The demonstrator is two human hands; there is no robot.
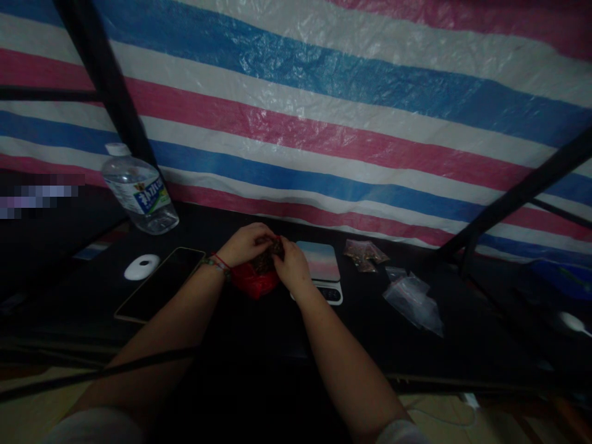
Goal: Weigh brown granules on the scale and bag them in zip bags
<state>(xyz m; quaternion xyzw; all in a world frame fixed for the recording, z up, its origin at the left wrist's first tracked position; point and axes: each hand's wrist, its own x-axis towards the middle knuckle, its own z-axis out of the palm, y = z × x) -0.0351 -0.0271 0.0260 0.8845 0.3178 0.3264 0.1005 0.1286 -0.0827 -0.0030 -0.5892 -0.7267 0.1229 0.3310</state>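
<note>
A red plastic bag (256, 285) with small brown bits in its mouth stands on the black table, between my two hands. My left hand (245, 244) has its fingers curled on the far left of the bag's rim. On the right side, my right hand (293, 266) pinches the rim. The fingertips are partly hidden and dim. Just right of my right hand lies a small digital scale (319, 262) with a pastel plate, its front left part hidden by the hand. Small zip bags of brown bits (365, 251) lie beyond the scale.
Several flat clear zip bags (413, 300) lie at the right. To the left are a phone (161, 285), a white round object (141, 267) and a large clear bottle (139, 192). Black frame bars (106, 80) stand before a striped plastic sheet (324, 135). A white spoon-like thing (572, 321) is far right.
</note>
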